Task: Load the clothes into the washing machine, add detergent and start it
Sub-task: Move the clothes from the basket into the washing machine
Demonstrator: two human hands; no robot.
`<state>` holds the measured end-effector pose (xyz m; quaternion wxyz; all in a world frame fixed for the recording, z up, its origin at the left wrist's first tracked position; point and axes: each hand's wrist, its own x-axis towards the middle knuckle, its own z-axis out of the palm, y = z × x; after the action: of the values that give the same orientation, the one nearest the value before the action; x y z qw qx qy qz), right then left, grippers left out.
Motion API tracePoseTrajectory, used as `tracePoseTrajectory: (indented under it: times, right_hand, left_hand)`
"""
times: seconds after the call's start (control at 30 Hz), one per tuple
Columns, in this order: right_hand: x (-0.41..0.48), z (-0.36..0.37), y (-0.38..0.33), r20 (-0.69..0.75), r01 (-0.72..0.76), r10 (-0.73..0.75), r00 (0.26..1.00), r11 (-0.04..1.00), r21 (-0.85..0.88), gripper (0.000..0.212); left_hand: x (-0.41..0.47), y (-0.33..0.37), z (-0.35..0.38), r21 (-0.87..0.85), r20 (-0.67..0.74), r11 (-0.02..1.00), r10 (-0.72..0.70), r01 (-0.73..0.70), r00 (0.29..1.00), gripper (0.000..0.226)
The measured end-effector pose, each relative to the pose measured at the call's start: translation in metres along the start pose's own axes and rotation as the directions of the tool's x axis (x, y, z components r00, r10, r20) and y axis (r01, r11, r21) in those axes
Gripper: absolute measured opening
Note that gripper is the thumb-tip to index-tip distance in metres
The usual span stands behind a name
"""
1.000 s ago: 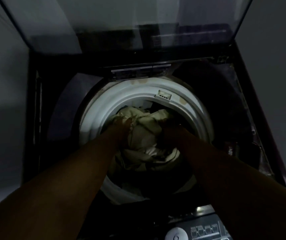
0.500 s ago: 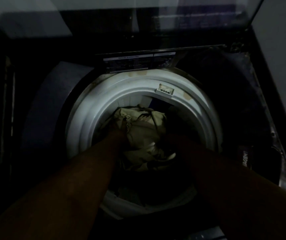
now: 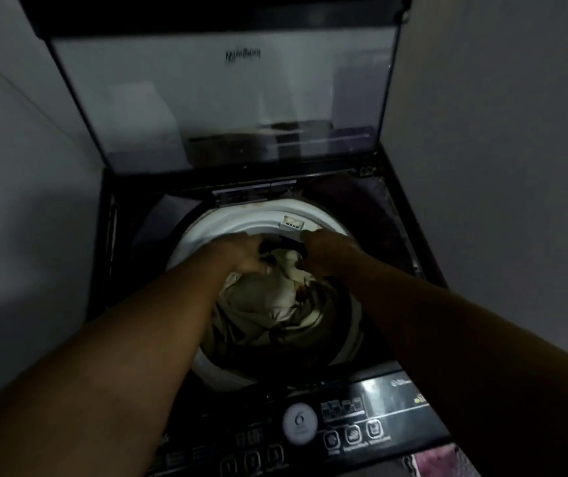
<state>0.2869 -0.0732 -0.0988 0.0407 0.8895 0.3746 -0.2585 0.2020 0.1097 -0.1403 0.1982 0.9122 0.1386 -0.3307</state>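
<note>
Clothes point(image 3: 269, 297): cream crumpled fabric heap inside drum of dark top-loading washing machine point(image 3: 110, 235), directly under both hands. Left hand point(image 3: 241, 253): fingers curled over heap's top, gripping fabric. Right hand point(image 3: 327, 251): just beside left, small gap between, fingers bent into pale fold of same heap, gripping. White round plastic drum rim point(image 3: 203, 232) past left knuckles. Clear glass lid point(image 3: 220, 98) raised upright, beyond both hands. Glossy black control panel point(image 3: 348, 411) back below forearms, nearer the person; round white button point(image 3: 299, 423) on it. Light dim.
</note>
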Motion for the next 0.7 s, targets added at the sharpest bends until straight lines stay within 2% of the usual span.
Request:
tracePoseTrajectory:
  times: [0.1, 0.17, 0.3, 0.37, 0.43, 0.57, 0.7]
  right_hand:
    - [-0.024, -0.030, 0.013, -0.111, 0.043, -0.044, 0.993, 0.999, -0.013, 0.059]
    - [-0.045, -0.048, 0.025, -0.163, 0.076, -0.075, 0.984, 0.997, -0.001, 0.055]
    - [-0.099, -0.073, 0.060, -0.312, 0.125, -0.116, 0.943, 0.992, 0.011, 0.054]
    - [-0.131, -0.077, 0.088, -0.384, 0.114, -0.098, 0.918, 0.993, 0.021, 0.059]
    - [-0.161, -0.074, 0.122, -0.409, 0.085, -0.065, 0.910, 0.996, 0.032, 0.055]
    - [-0.222, -0.051, 0.210, -0.379, -0.036, 0.089, 0.921, 0.989, 0.144, 0.053]
    - [-0.276, -0.001, 0.291, -0.300, -0.184, 0.240, 0.923, 0.961, 0.205, 0.055]
  left_hand:
    - [-0.029, 0.025, -0.024, -0.027, -0.196, 0.999, 0.040, -0.046, 0.980, 0.072]
    - [-0.048, 0.045, -0.035, -0.033, -0.309, 0.998, 0.038, -0.051, 0.950, 0.071]
    - [-0.082, 0.098, -0.050, -0.066, -0.463, 0.991, 0.077, -0.121, 0.883, 0.055]
    - [-0.092, 0.140, -0.051, -0.040, -0.538, 0.988, 0.103, -0.147, 0.837, 0.054]
    - [-0.097, 0.187, -0.047, -0.003, -0.593, 0.983, 0.148, -0.186, 0.791, 0.055]
    - [-0.092, 0.300, -0.015, 0.045, -0.581, 0.947, 0.283, -0.317, 0.763, 0.051]
    - [-0.071, 0.396, 0.034, 0.085, -0.483, 0.904, 0.406, -0.420, 0.776, 0.053]
